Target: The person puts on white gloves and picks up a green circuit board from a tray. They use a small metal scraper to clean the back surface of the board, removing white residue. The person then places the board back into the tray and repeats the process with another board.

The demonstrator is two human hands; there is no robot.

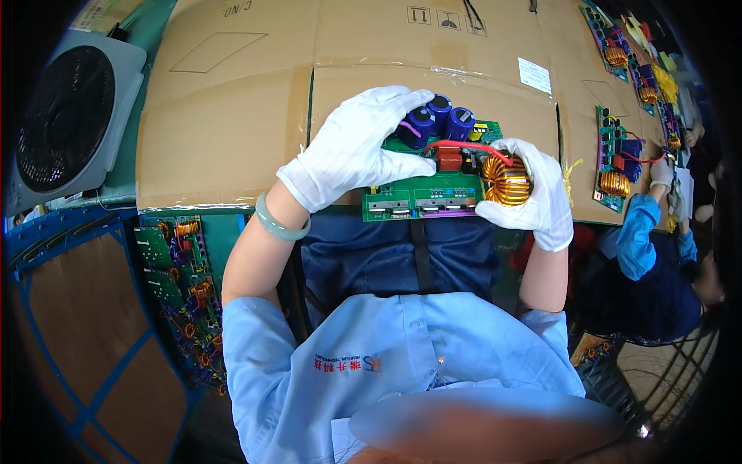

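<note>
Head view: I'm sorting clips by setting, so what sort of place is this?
Most likely an electronics assembly line. Both gloved hands, left hand and right hand, hold a green circuit board over a cardboard-covered bench; more boards are stacked at the left, and a co-worker handles another board alongside.

circuit board [433, 189] partly covered by gloved hands, co-worker [657, 255] cut off at right, stacked boards [185, 294] too small to tell

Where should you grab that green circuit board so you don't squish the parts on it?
Probably by its two short side edges, one hand from each side. The circuit board is crowded on top with blue capacitors and a copper coil, so the bare rims are safest. The left hand and right hand flank it.
</note>
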